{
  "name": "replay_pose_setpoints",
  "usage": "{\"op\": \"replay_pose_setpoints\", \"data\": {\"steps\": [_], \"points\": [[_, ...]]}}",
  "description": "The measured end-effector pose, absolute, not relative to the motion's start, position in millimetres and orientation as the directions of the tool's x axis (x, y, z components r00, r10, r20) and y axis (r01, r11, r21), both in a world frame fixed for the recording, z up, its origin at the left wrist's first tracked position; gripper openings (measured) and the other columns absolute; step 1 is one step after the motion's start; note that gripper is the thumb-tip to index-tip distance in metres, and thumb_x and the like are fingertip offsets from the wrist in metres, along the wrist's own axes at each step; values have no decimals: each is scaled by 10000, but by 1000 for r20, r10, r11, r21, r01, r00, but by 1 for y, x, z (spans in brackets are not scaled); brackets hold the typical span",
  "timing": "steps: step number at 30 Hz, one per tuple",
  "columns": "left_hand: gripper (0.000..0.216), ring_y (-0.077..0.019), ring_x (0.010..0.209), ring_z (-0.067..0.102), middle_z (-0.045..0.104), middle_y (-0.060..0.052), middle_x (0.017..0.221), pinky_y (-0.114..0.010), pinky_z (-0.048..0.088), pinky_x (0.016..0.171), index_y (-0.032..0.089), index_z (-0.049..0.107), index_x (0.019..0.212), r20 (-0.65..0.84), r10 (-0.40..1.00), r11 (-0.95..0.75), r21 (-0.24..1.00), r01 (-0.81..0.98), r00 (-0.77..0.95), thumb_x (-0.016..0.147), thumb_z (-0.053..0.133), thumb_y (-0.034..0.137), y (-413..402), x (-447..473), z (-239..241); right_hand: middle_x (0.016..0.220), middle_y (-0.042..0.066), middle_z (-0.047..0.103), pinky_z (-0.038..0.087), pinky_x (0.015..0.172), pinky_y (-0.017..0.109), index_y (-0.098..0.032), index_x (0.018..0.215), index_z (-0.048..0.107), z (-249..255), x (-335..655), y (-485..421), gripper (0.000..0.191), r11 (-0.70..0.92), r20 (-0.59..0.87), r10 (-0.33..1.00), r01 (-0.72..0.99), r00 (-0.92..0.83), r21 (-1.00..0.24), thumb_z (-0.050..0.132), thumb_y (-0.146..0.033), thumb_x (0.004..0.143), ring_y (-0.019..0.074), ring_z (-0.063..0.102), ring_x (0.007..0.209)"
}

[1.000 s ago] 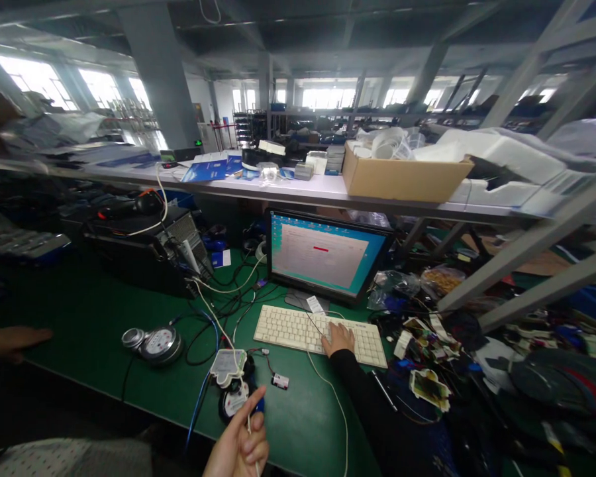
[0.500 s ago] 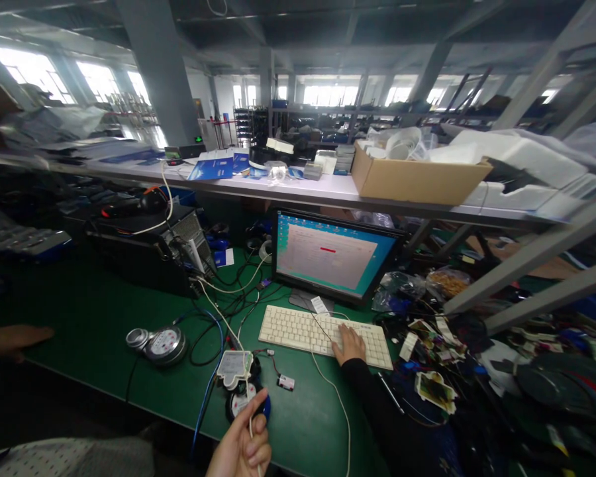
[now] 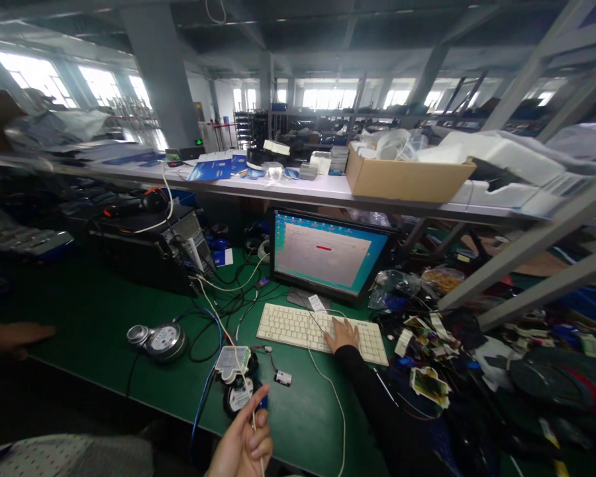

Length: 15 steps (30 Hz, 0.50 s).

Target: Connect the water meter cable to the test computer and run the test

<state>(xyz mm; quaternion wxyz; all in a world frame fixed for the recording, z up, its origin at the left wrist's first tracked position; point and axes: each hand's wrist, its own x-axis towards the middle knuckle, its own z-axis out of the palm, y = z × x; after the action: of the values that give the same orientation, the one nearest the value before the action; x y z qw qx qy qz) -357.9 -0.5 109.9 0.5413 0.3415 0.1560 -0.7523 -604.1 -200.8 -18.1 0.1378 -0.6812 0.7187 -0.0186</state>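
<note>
My left hand is at the bottom edge, fingers pinched on a thin white cable that runs up over the green bench. Just beyond it lies a round meter with a white module resting on top. My right hand, in a black sleeve, lies flat with fingers spread on the white keyboard. The monitor behind the keyboard shows a window with a red mark. A second metal water meter lies to the left on the green mat.
Another person's hand rests on the bench edge at far left. A black instrument case with tangled cables stands at the back left. Loose parts, bags and circuit boards crowd the right. A shelf with a cardboard box runs overhead.
The view has shifted slightly. My left hand stays pinched on the white cable, and my right hand has moved a little on the keyboard.
</note>
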Motion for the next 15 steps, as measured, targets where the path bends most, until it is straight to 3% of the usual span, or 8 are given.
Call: {"op": "replay_pose_setpoints", "data": {"steps": [5,9,12,15], "points": [[289,-22,390,356,454,44,620,-140,264,390,112,581,1158,-654,-740,-325,146,934,-155,966,405,239,1,-361,114,1444,132,474,111,1148,542,-110,1435,398,-14,-606,-202,644,76,-176,-984,-969,-35,-236,397,-448,887,324,265,1414],[301,-22,382,365,489,32,601,-139,254,391,97,615,1133,-638,-757,-328,179,928,-145,960,422,249,2,-363,116,1510,146,374,151,1148,511,-94,1438,386,-5,-595,-202,609,25,-84,-996,-947,2,-321,362,-372,897,323,242,1422],[267,-23,392,382,527,23,599,-139,255,401,92,654,1093,-610,-782,-329,227,916,-130,890,577,247,5,-360,114,1524,146,344,160,1153,487,-93,1427,396,4,-571,-208,601,-67,1,-997,-901,74,-428,359,-355,888,316,225,1423],[439,-32,398,390,551,20,589,-157,246,404,109,698,1035,-574,-809,-362,317,877,-127,677,810,339,7,-354,110,1510,154,364,182,1156,472,-77,1413,414,15,-532,-218,603,-175,60,-984,-813,170,-555,386,-346,874,309,242,1414]]}}
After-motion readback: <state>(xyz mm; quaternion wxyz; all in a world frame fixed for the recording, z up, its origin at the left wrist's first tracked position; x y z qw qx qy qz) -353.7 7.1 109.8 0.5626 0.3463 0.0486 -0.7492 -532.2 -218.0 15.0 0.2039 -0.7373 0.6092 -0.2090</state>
